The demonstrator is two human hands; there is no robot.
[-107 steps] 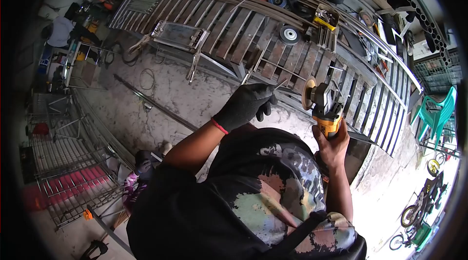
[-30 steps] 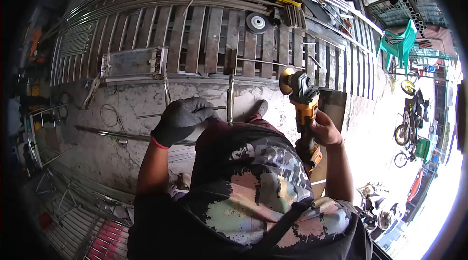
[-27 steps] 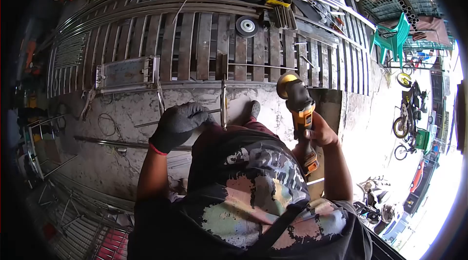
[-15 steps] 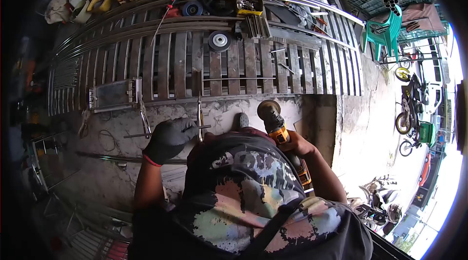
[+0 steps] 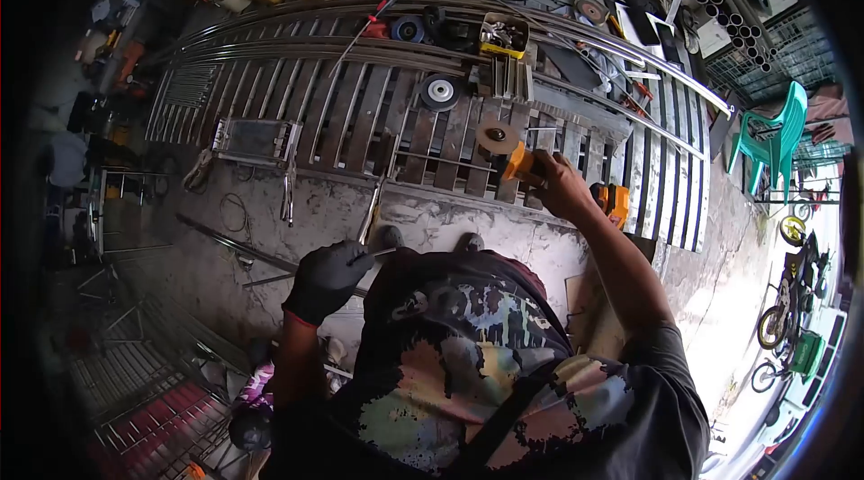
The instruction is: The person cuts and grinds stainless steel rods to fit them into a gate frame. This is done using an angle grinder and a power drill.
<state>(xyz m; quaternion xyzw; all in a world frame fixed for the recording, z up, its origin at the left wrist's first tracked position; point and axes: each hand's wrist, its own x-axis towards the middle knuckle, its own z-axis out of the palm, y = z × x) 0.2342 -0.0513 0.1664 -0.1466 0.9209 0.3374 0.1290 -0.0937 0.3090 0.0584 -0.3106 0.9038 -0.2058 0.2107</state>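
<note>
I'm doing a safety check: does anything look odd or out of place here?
One thing: the left hand wears a glove, but the right hand, holding the grinder, is bare, which looks mismatched. I see no clear spill.

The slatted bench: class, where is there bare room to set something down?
Bare slats, with gaps between them, lie between the metal frame and the black disc, and at the right end beyond the grinder. The back is crowded with long rods and the yellow box.
</note>
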